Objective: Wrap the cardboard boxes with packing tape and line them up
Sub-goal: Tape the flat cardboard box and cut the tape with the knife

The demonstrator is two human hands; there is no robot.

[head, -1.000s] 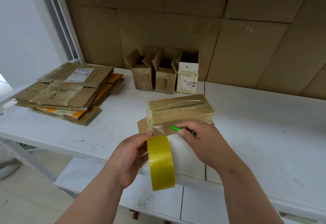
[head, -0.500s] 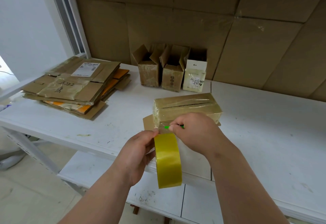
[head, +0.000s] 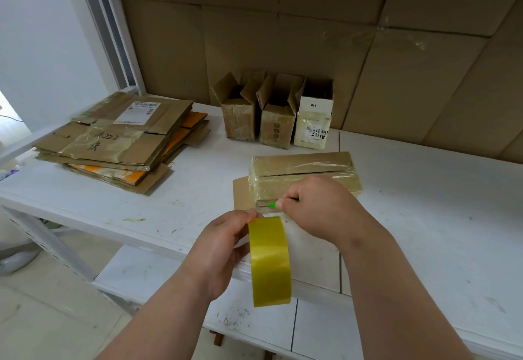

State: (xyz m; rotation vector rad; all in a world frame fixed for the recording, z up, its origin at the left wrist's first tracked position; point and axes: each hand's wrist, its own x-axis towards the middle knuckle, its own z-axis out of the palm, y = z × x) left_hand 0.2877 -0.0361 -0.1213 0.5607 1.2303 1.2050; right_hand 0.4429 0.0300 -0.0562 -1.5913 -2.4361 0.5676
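Observation:
A tape-wrapped cardboard box (head: pixel 302 167) lies on the white table (head: pixel 424 218), resting on a flat cardboard piece (head: pixel 240 192). My left hand (head: pixel 223 246) grips a yellowish roll of packing tape (head: pixel 268 260) upright at the table's front edge. A clear strip runs from the roll up to the box's near face. My right hand (head: pixel 319 206) holds a small green-tipped cutter (head: pixel 272 204) against that strip, just in front of the box. Most of the cutter is hidden in my fingers.
Three small boxes (head: pixel 276 116) with open top flaps stand in a row against the cardboard-lined back wall. A stack of flattened cartons (head: pixel 119 141) lies at the left. A lower shelf (head: pixel 169 277) juts out below the table's front edge.
My right hand with the cutter has slid left along the tape strip toward the roll. The left hand keeps the roll in about the same place.

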